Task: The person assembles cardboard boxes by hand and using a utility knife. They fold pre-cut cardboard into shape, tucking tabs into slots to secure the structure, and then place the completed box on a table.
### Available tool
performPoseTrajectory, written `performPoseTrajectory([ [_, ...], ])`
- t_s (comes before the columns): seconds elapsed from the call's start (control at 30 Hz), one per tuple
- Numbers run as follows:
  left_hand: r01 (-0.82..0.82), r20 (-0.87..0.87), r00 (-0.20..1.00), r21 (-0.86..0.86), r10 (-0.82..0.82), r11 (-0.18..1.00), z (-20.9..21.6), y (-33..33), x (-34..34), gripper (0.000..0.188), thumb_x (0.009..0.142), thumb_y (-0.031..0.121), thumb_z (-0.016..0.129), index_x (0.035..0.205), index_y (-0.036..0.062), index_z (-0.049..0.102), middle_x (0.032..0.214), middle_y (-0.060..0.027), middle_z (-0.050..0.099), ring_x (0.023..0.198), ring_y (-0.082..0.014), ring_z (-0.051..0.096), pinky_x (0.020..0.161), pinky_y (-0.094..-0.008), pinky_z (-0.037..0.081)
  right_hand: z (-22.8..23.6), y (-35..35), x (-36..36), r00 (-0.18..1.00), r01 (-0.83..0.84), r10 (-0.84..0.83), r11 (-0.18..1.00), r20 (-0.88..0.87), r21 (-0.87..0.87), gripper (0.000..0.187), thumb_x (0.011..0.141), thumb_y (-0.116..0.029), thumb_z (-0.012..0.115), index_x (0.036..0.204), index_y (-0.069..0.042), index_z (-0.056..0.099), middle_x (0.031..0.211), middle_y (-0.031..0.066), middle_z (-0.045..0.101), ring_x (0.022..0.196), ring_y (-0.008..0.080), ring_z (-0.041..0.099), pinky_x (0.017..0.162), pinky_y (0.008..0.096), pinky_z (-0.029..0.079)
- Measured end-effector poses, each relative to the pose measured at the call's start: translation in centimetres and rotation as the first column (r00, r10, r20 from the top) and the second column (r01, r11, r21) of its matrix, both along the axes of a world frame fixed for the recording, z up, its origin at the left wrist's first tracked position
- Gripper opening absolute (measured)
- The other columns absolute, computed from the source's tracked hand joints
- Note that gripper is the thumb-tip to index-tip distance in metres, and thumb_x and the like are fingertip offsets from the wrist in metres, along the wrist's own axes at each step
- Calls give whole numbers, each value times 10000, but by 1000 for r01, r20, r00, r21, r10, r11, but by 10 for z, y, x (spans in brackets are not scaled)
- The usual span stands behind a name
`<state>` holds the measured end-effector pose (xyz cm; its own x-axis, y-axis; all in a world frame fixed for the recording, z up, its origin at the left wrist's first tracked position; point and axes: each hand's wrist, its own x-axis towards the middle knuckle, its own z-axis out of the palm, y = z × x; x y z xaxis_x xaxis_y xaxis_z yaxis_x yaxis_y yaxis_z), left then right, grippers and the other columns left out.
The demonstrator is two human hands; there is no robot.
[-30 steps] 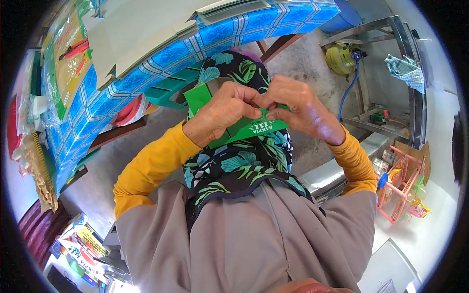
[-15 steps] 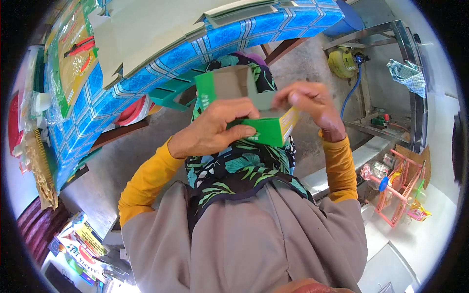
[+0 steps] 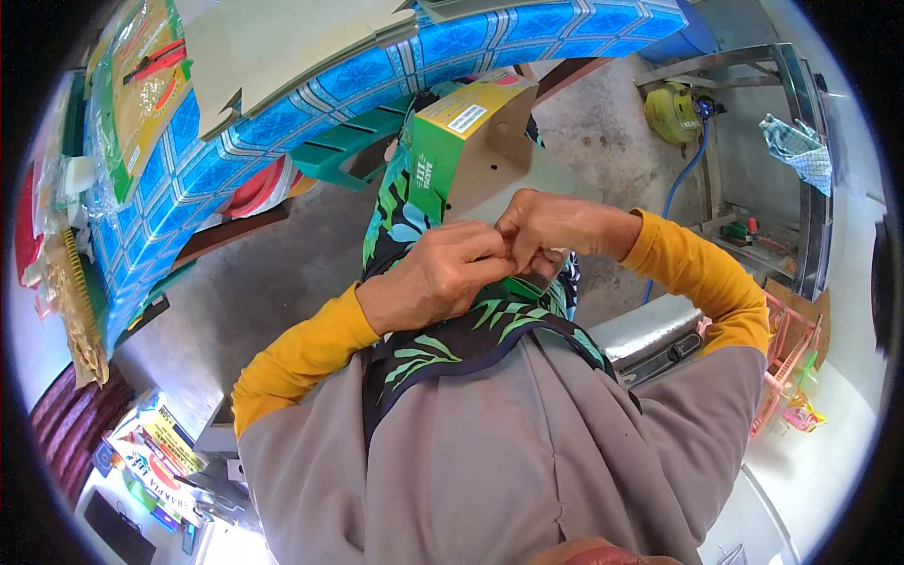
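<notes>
A green and yellow cardboard box (image 3: pixel 435 179) rests over my lap, partly folded, with its plain grey-brown inside facing up. At its near edge my left hand (image 3: pixel 441 275) is closed, fingertips pinched on the cardboard. My right hand (image 3: pixel 557 226) meets it there, fingers curled and pressed against the same edge. The two hands touch, and they hide the corner between them. A bit of green flap shows just below the fingers. Beneath the box lies dark cloth with a leaf pattern (image 3: pixel 452 339).
Ahead stands a table with a blue patterned cloth (image 3: pixel 358 80), bearing stacked flat cardboard (image 3: pixel 292 47) and a plastic-wrapped pack (image 3: pixel 141 104). A green stool (image 3: pixel 348 141) sits under it. To the right are a gas cylinder (image 3: pixel 670 115), a metal frame (image 3: pixel 805 188) and a pink rack (image 3: pixel 780 344).
The box has turned, its yellow side now at the far end. My right hand has come in from the right to meet my left at the near edge.
</notes>
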<state>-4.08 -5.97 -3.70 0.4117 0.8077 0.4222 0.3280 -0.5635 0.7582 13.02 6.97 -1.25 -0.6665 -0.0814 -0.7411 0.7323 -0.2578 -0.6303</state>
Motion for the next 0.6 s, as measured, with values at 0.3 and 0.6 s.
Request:
performPoseTrajectory([
  [0.3,174,45,985,-169,-169,970,-26,-25,0,364,616,-67,640,976,-11,648,905,-117,608,862,-318,627,730,-386,525,-34,-29,-6,958,-288,287,942,30,171,156,713,-120,708,664,-18,600,531,11,531,467,130,519,448,313,389],
  [0.6,-57,106,991,-219,82,974,-41,-41,-11,284,757,-91,612,1020,15,602,975,-148,628,967,-359,619,845,-434,510,-23,73,40,770,540,39,491,-636,684,275,763,-79,691,1038,-73,686,1068,99,680,918,222,638,746,388,495],
])
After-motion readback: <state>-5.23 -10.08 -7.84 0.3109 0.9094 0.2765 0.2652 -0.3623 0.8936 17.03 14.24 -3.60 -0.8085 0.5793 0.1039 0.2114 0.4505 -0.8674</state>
